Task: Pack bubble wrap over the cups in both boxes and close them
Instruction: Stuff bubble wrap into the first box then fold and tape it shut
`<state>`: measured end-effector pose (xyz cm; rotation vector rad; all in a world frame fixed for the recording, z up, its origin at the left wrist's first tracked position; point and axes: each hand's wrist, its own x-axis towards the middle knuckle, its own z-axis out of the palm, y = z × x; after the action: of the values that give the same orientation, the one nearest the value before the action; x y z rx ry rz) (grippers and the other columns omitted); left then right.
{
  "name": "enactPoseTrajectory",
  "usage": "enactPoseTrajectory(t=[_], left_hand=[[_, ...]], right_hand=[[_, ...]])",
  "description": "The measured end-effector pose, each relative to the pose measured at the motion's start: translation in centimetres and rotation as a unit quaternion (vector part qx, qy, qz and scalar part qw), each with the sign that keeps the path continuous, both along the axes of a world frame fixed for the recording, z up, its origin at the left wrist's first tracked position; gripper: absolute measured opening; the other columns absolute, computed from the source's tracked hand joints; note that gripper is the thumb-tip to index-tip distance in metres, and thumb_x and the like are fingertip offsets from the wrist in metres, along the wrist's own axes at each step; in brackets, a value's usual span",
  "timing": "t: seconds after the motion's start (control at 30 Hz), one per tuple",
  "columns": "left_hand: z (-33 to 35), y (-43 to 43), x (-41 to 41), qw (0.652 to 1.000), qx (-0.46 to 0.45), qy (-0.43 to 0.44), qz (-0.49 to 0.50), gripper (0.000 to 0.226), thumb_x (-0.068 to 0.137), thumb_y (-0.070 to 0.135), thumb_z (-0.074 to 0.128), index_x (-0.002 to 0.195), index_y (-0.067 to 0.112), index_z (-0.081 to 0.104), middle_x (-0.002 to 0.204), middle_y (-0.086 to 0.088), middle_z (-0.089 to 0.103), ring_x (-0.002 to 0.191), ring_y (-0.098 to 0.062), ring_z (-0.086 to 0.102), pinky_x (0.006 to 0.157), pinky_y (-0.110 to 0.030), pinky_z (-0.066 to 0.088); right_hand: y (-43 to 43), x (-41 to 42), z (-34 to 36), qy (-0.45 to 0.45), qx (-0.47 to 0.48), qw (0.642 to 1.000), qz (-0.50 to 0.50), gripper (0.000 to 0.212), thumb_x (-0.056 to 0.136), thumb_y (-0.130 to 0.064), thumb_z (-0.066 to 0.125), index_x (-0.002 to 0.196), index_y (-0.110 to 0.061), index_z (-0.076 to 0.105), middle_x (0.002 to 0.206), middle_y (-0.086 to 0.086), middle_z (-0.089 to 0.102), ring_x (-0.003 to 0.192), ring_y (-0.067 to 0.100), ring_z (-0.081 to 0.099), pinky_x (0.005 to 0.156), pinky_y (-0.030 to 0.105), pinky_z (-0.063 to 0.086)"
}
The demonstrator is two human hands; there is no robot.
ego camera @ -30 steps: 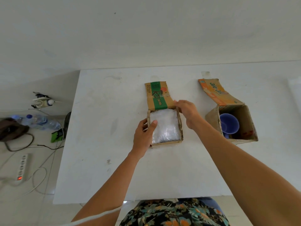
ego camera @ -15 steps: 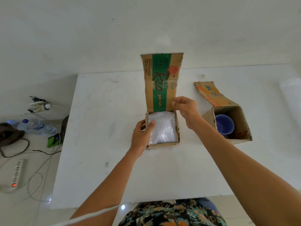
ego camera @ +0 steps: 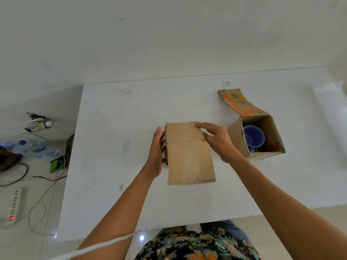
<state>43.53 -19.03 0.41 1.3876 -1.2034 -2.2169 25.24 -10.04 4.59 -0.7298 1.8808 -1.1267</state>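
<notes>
A small cardboard box (ego camera: 189,152) stands in the middle of the white table (ego camera: 116,147), its long brown flap folded down over the top and hanging past the near side. The bubble wrap inside is hidden. My left hand (ego camera: 156,147) lies flat against the box's left side. My right hand (ego camera: 216,139) rests on the flap's far right edge, fingers pinching it. To the right stands a second box (ego camera: 236,134), open, with its orange flap (ego camera: 238,102) thrown back and a blue cup (ego camera: 253,136) showing inside.
The table's near edge runs just in front of my body. On the floor at left lie a power strip (ego camera: 14,205) with cables, water bottles (ego camera: 35,147) and a dark bag (ego camera: 7,160). A wall stands behind the table.
The green-printed flap, lying back then upright, has been swung down over the left box, covering the bubble wrap. My right hand followed it down; my left hand moved from the rim to the side.
</notes>
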Motion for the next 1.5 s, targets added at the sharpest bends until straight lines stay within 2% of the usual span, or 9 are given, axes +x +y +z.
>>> enactPoseTrajectory(t=[0.17,0.27,0.4,0.53,0.7,0.9,1.1,1.33,1.5], left_hand=[[0.5,0.7,-0.1,0.999,-0.038,0.016,-0.021,0.057,0.079,0.063,0.056,0.127,0.032,0.059,0.112,0.002,0.07,0.088,-0.011,0.068,0.067,-0.026,0.053],[0.1,1.3,0.3,1.0,-0.024,0.002,-0.014,0.049,0.083,0.054,0.061,0.127,0.032,0.059,0.117,0.004,0.07,0.103,-0.017,0.068,0.08,-0.035,0.055],[-0.3,2.3,0.9,1.0,-0.014,-0.018,-0.007,0.043,0.091,0.049,0.057,0.129,0.029,0.056,0.115,0.005,0.07,0.102,-0.014,0.068,0.078,-0.033,0.054],[-0.5,2.8,1.3,0.999,-0.032,-0.018,0.004,0.049,0.089,0.046,0.061,0.132,0.023,0.056,0.117,0.001,0.07,0.101,-0.015,0.069,0.077,-0.03,0.056],[-0.4,3.1,1.3,0.999,-0.048,-0.016,0.015,0.048,0.088,0.044,0.063,0.131,0.024,0.056,0.116,0.003,0.07,0.098,-0.012,0.07,0.068,-0.023,0.056],[-0.3,4.2,0.5,0.999,-0.015,0.0,0.041,0.06,0.081,0.056,0.061,0.134,0.032,0.05,0.124,0.006,0.065,0.109,-0.012,0.065,0.075,-0.027,0.054],[0.9,2.0,-0.6,0.997,0.029,-0.073,0.013,0.072,0.071,0.059,0.071,0.131,0.029,0.043,0.117,0.0,0.065,0.101,-0.022,0.066,0.08,-0.042,0.053],[2.2,0.0,-1.9,0.992,0.055,-0.116,0.02,0.039,0.08,0.057,0.064,0.106,0.028,0.062,0.106,-0.005,0.071,0.098,-0.028,0.067,0.088,-0.048,0.054],[2.2,-0.6,-2.4,0.989,0.086,-0.109,0.057,0.051,0.065,0.055,0.076,0.106,0.026,0.069,0.103,-0.006,0.075,0.094,-0.029,0.071,0.088,-0.053,0.055]], right_hand=[[0.8,0.4,-1.4,0.023,0.027,0.999,0.009,0.037,0.093,-0.011,0.057,0.123,-0.033,0.062,0.14,-0.004,0.05,0.123,0.012,0.046,0.087,0.023,0.046],[1.3,0.8,-1.9,-0.027,0.031,0.999,0.005,0.043,0.095,-0.007,0.053,0.125,-0.038,0.059,0.123,0.004,0.058,0.099,0.016,0.058,0.087,0.033,0.052],[1.6,1.0,-2.3,-0.064,0.048,0.997,0.017,0.046,0.098,-0.005,0.043,0.13,-0.036,0.056,0.14,-0.004,0.05,0.119,0.021,0.052,0.098,0.043,0.049],[1.6,1.0,-1.5,-0.126,0.073,0.989,0.016,0.048,0.097,-0.01,0.038,0.133,-0.037,0.053,0.123,0.004,0.053,0.116,0.031,0.052,0.093,0.056,0.05],[2.6,1.5,-2.0,-0.106,0.069,0.988,0.085,0.064,0.089,-0.031,0.063,0.142,-0.049,0.032,0.131,-0.004,0.047,0.109,0.023,0.057,0.079,0.048,0.059],[2.3,1.0,-2.5,-0.012,0.046,0.994,0.1,0.074,0.082,-0.033,0.072,0.145,-0.04,0.032,0.144,-0.003,0.042,0.117,0.021,0.056,0.092,0.042,0.054],[0.8,-0.3,-1.4,-0.057,0.048,0.993,0.089,0.078,0.081,-0.032,0.072,0.147,-0.032,0.031,0.139,0.004,0.046,0.112,0.024,0.057,0.084,0.043,0.058],[0.9,-0.3,-0.5,-0.089,0.032,0.995,0.022,0.081,0.077,-0.05,0.071,0.143,-0.034,0.028,0.132,0.005,0.049,0.113,0.022,0.057,0.091,0.047,0.054],[6.9,3.1,-0.2,-0.186,0.057,0.978,-0.078,0.064,0.072,-0.057,0.064,0.121,-0.018,0.051,0.12,0.009,0.06,0.103,0.023,0.062,0.089,0.044,0.052]])
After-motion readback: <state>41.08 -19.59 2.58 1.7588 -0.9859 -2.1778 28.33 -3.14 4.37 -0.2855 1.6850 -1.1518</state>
